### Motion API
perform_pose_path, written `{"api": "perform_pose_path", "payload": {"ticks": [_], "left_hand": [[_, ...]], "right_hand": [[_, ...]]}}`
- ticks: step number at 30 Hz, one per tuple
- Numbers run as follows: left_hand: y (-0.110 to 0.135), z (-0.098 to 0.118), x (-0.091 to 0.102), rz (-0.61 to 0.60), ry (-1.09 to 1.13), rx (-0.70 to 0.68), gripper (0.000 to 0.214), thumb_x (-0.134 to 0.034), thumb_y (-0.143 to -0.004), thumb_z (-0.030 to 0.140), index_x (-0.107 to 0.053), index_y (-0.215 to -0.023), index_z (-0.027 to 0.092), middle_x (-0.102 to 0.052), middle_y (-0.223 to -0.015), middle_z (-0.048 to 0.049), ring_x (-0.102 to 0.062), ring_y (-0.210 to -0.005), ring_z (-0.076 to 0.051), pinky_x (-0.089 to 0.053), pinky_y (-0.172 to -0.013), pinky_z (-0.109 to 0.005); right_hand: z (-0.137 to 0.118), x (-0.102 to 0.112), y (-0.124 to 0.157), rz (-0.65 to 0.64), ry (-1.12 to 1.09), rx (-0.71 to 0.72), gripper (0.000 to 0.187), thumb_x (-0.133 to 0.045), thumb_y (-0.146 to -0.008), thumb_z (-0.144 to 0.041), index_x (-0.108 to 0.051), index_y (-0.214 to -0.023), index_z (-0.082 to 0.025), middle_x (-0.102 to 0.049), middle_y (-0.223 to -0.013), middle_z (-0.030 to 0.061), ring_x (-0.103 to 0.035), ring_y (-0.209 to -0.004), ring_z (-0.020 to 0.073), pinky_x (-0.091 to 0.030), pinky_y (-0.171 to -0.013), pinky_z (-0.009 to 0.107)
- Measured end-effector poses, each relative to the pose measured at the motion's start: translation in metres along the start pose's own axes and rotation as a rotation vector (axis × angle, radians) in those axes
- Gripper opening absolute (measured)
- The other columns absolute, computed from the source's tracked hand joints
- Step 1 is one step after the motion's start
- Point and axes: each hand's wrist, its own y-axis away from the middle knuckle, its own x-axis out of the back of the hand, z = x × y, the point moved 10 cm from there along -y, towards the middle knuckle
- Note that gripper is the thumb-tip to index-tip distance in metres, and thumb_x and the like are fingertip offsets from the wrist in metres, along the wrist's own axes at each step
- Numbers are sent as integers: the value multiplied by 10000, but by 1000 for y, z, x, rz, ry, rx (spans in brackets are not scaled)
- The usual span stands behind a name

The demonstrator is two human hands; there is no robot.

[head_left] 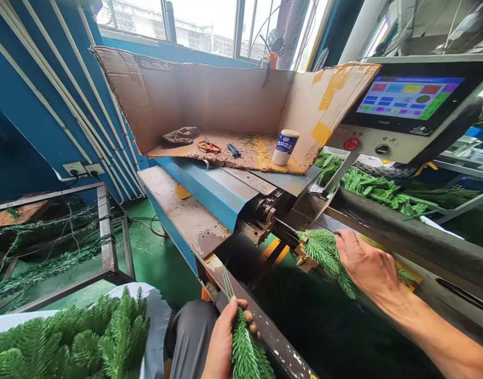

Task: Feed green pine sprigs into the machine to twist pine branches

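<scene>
My left hand [230, 337] is closed round the stem end of some artificial pine sprigs [247, 350], whose thin bare green stems stick up past the thumb. My right hand [365, 263] reaches over the machine, its thumb and fingers pinched at a thin wire that runs left toward the machine head [267, 210]. Just beneath and left of those fingers, a green artificial pine branch [324, 252] lies at a brass-coloured guide block [304, 258], joined to a twisted wire stem. Whether my right fingers also touch the branch is hidden.
A white-lined container [154, 310] of pine sprigs stands at lower left. On the machine, a cardboard tray [225, 100] holds scissors [208, 147], blue cutters [234, 150] and a can [285, 147]. A control screen [411, 97] with a red button [352, 144] rises at right. A metal frame [107, 231] stands left.
</scene>
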Motion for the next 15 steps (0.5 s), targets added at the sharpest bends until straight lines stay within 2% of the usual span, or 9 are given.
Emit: {"api": "perform_pose_path", "payload": {"ticks": [5, 11, 13, 15], "left_hand": [[-2, 0, -14, -34, 9, 19, 232, -649, -764, 382, -592, -817, 163, -587, -609, 8, -570, -518, -119, -480, -589, -261], [-5, -2, -37, -104, -17, 27, 255, -653, -755, 404, -605, -800, 157, -587, -601, 8, -562, -497, -111, -481, -594, -266], [-5, 1, -35, -102, -26, 33, 249, -654, -755, 398, -606, -795, 157, -583, -595, 10, -550, -488, -106, -479, -591, -264], [-6, 6, -27, -89, -34, 25, 248, -661, -748, 396, -607, -789, 158, -577, -588, 12, -540, -483, -105, -476, -585, -264]], "right_hand": [[-5, 8, -5, -3, 43, 47, 115, -478, -919, -285, -517, -990, -203, -650, -789, -4, -537, -494, 158, -155, -471, 274], [-10, 6, -10, -64, 82, 29, 164, -457, -927, -294, -546, -1036, -209, -643, -899, 16, -521, -527, 140, -176, -469, 283], [-8, 0, -9, -107, 97, 58, 172, -444, -930, -290, -564, -1028, -214, -631, -904, 25, -526, -552, 144, -184, -468, 283], [6, -7, -3, -155, 68, 75, 188, -428, -924, -242, -588, -1019, -221, -622, -897, 39, -514, -544, 140, -194, -463, 285]]}}
